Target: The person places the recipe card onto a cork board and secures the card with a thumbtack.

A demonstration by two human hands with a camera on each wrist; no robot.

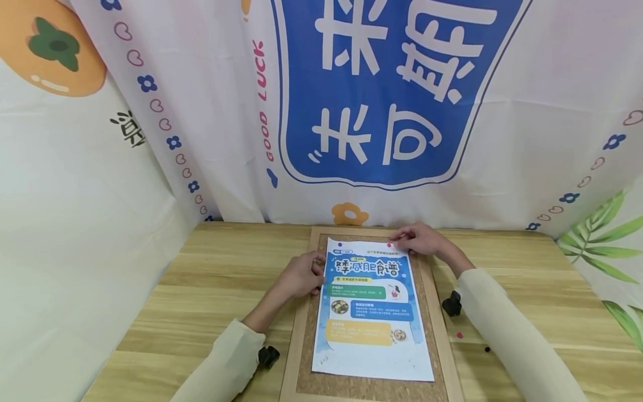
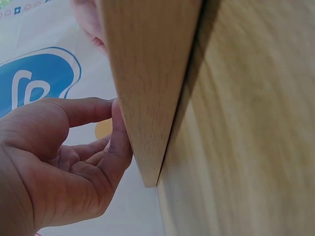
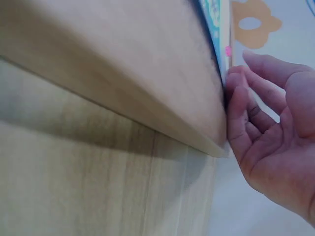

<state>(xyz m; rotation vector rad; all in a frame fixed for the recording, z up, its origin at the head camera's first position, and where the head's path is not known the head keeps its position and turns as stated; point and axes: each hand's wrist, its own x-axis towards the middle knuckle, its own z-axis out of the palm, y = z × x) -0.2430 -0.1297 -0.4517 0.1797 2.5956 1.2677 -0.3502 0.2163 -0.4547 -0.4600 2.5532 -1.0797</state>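
Observation:
A printed poster [image 1: 372, 357] in blue and white lies on a wood-framed cork board [image 1: 346, 389]. A dark purple pushpin [image 1: 340, 244] sits near its top left corner and a pink pushpin [image 1: 389, 245] near its top right. My left hand [image 1: 303, 273] is at the poster's left edge. In the left wrist view its thumb and forefinger tips meet beside the board's frame [image 2: 152, 88]; anything between them is hidden. My right hand [image 1: 421, 239] rests at the top right corner, fingers loosely bent, thumb apart, just beside the pink pushpin [image 3: 228, 51].
Right of the board, a pink pushpin [image 1: 459, 335] and a black pushpin [image 1: 487, 349] lie on the wood-grain table [image 1: 216, 268]. A printed white curtain [image 1: 221, 139] hangs right behind the table's far edge. Small black devices [image 1: 268, 356] are worn at both wrists.

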